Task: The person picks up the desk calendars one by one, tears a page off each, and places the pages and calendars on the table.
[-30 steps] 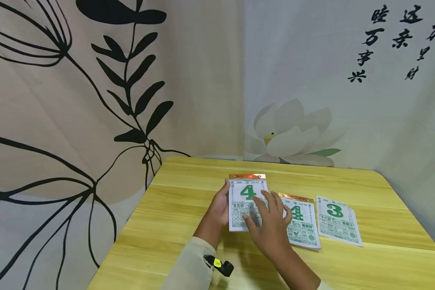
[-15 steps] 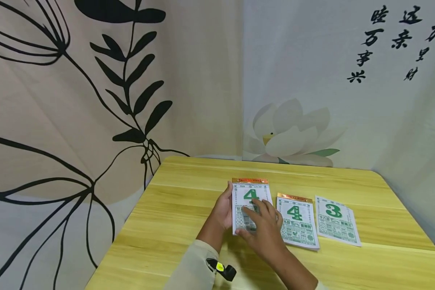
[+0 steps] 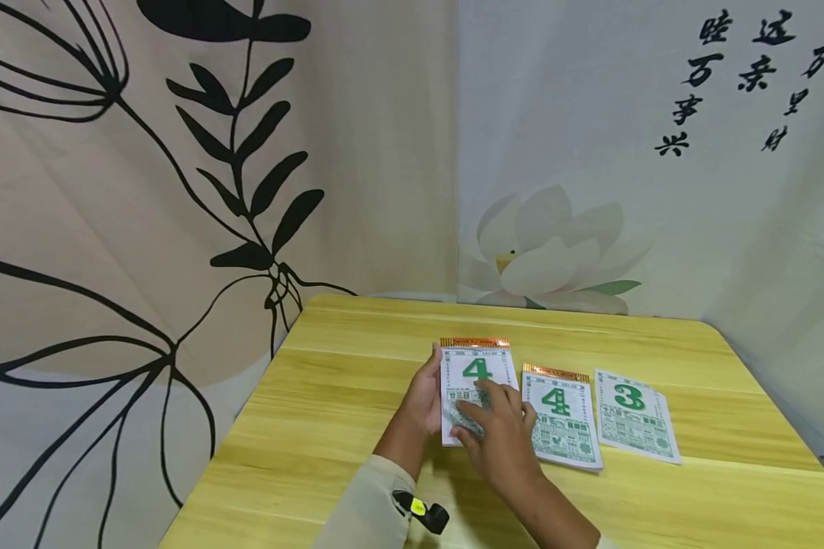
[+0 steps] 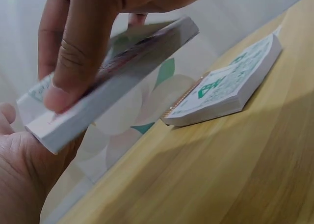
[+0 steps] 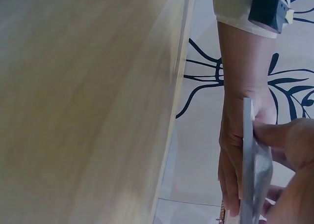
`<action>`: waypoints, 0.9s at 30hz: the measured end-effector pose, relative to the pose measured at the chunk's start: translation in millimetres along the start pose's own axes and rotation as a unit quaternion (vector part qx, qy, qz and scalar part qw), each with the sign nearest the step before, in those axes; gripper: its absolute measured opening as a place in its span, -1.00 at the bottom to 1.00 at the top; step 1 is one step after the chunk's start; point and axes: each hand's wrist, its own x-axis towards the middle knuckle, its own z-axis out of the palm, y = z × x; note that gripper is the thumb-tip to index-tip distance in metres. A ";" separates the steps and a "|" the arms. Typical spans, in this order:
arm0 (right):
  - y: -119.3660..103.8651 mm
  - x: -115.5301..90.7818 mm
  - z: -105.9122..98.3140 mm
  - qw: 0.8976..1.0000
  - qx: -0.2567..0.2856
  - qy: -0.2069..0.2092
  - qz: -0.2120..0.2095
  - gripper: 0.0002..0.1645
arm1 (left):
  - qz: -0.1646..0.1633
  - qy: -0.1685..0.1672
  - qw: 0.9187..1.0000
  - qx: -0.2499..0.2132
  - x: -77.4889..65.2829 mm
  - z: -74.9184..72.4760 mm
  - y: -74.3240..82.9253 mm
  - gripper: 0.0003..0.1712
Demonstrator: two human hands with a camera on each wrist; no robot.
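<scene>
My left hand (image 3: 422,396) grips a thick tear-off calendar (image 3: 458,366) by its left side and holds it above the table. A green 4 and an orange foil top strip show on its front. Across the lower right of it, my right hand (image 3: 504,446) has thumb and fingers at the front page. That front page (image 5: 264,172) bows away from the block in the right wrist view, and some red print shows under it in the left wrist view. Most of the left fingers are hidden behind the calendar in the head view.
A second calendar (image 3: 566,431), also with a green 4, lies on the wooden table (image 3: 343,396) just right of the hands. Beside it is a loose-looking sheet (image 3: 638,435) with a green 3. A printed cloth (image 3: 384,152) hangs behind the table.
The held calendar has come slightly down and right from a second ago. My right hand has moved down and left, its thumb and fingers drawing in at the front page.
</scene>
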 end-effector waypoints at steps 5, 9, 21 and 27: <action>0.4 -0.3 -1.0 0.997 -0.060 0.049 -0.011 -0.73 | 0.011 0.020 1.000 0.007 1.4 -2.9 -3.1 -0.11; -2.4 -1.3 -6.2 0.993 -0.103 0.052 -0.009 -0.80 | 0.014 0.029 0.999 0.002 2.8 -4.5 -3.4 -0.13; -17.8 -2.9 -20.3 0.993 -0.020 -0.025 0.116 -0.58 | 0.020 0.007 1.000 0.005 0.4 -2.9 -3.7 -0.13; -22.2 -8.7 -18.9 0.993 0.011 0.009 0.121 -0.53 | 0.024 0.011 1.000 -0.001 0.9 -2.4 -5.4 -0.13</action>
